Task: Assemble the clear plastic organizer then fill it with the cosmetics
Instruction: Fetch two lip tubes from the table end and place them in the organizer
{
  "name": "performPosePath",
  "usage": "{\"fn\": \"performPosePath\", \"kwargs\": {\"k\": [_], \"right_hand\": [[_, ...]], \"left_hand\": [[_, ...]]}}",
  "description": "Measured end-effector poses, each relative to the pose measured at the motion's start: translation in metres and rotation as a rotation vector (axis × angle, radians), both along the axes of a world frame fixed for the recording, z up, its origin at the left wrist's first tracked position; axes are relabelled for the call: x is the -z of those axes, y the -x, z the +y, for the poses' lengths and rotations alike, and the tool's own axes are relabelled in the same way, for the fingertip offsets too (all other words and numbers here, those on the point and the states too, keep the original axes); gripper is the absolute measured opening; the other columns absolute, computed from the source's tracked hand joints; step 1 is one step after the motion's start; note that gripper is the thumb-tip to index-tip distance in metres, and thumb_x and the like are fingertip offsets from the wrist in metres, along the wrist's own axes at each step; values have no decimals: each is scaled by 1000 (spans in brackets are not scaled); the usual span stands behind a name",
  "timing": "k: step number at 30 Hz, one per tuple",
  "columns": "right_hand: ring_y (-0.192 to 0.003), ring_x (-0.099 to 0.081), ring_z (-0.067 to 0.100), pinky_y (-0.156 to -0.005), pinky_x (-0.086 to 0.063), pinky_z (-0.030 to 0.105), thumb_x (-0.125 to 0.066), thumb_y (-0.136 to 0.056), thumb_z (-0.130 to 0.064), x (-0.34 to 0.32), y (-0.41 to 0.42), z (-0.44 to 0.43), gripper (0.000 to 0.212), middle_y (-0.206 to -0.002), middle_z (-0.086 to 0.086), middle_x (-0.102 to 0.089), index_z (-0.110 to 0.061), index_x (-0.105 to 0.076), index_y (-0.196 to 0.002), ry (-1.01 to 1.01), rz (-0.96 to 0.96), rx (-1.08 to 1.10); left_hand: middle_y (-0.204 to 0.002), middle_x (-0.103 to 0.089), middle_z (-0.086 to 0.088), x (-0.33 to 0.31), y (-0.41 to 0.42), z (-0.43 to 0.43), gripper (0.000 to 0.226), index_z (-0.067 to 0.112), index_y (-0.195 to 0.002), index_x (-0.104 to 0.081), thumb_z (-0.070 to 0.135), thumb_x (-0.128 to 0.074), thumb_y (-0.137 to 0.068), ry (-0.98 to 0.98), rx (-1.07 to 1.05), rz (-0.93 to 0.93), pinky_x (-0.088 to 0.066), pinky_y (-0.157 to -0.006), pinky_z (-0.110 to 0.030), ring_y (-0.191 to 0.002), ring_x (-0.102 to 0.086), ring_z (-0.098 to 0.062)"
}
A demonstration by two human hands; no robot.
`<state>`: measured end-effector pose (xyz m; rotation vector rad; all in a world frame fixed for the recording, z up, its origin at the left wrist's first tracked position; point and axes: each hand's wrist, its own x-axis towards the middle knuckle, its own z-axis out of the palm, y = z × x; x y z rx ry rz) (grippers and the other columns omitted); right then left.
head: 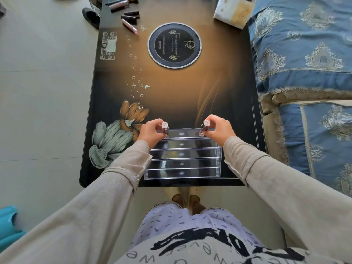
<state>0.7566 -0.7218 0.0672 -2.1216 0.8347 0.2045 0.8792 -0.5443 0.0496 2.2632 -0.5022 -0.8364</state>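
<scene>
A clear plastic organizer (183,159) with several stepped rows stands at the near edge of the dark table (171,96). My left hand (150,131) pinches an upright lip gloss tube (165,128) at the left end of the organizer's far row. My right hand (219,128) pinches a second upright tube (205,127) at the right end of the same row. The lower ends of both tubes sit inside that row. Several more lipsticks and gloss tubes (127,14) lie loose at the table's far left corner.
A round black hotplate (174,45) is set in the table's far middle, with a printed control panel (108,45) to its left. A tissue pack (233,11) sits at the far right corner. A blue patterned sofa (304,73) runs along the right; a slipper (91,17) lies far left.
</scene>
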Motion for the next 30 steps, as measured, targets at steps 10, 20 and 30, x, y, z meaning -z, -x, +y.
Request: {"fn": "performPosePath", "kwargs": {"k": [10, 20, 30], "right_hand": [[-99, -58, 22, -89, -43, 24, -67, -80, -1, -1, 4, -3, 26, -109, 15, -64, -4, -61, -105, 0, 10, -3], [-105, -60, 28, -93, -44, 28, -67, -79, -1, -3, 4, -4, 27, -110, 16, -65, -4, -62, -106, 2, 9, -24], [-103, -60, 28, -89, -43, 25, -64, -81, -1, -5, 1, 2, 23, -108, 17, -66, -3, -64, -104, 0, 10, -25]], "left_hand": [[-97, -69, -17, 4, 7, 3, 21, 3, -96, -65, 0, -69, -76, -36, -10, -26, -50, -86, -32, -94, -64, -28], [-101, -69, -17, 4, 6, 7, 24, 4, -97, -65, 0, -71, -74, -45, -23, -10, -50, -90, -33, -95, -65, -27], [-100, -70, -17, 3, 9, 8, 18, 4, -97, -68, 4, -67, -79, -5, -21, -31, -46, -85, -26, -92, -63, -25]]}}
